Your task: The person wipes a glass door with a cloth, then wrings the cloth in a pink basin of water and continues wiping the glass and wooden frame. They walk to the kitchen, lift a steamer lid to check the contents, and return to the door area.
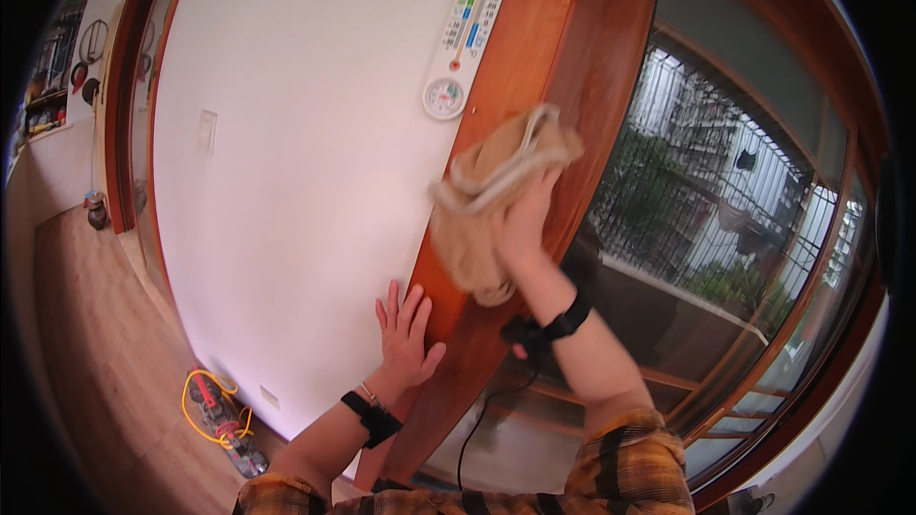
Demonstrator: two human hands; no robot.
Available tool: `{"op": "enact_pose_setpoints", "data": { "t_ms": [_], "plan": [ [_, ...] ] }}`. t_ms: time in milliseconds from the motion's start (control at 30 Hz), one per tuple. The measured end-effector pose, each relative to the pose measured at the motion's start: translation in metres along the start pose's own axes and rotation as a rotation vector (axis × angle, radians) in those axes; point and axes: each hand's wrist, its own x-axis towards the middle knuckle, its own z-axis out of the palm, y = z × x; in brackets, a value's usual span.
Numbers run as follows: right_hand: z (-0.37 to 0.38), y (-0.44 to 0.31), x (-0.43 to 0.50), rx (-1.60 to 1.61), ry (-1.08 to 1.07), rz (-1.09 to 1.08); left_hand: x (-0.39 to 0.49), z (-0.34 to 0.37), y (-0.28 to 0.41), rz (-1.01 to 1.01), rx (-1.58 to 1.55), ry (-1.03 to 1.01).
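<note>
A tan cloth with a pale border point(494, 186) lies bunched against the reddish-brown wooden door frame point(533, 36). My right hand point(526, 222) grips it and presses it to the wood; the cloth hides part of the fingers and looks slightly blurred. Lower down, my left hand point(406, 336) rests with spread fingers where the white wall point(300, 179) meets the frame, holding nothing. A black band circles each wrist. Above the cloth, a white thermometer point(472, 21) with a round dial point(444, 98) at its foot hangs on the wall beside the frame.
Right of the frame is a glass sliding door point(715, 179) with wooden edges. A black cable point(469, 436) hangs below my right wrist. At lower left, a red and black tool with a yellow cord point(218, 418) lies on the wooden floor point(93, 343). A light switch point(207, 131) sits on the wall.
</note>
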Motion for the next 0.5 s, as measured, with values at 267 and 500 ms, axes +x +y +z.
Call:
{"op": "enact_pose_setpoints", "data": {
  "t_ms": [267,500],
  "plan": [
    [0.023,-0.063,-0.222,1.073,0.079,0.888,-0.035,-0.028,0.028,-0.158,0.045,-0.192],
    [-0.009,-0.096,-0.365,0.489,-0.519,0.766,-0.149,-0.051,0.057,-0.656,-0.213,-0.537]
  ]
}}
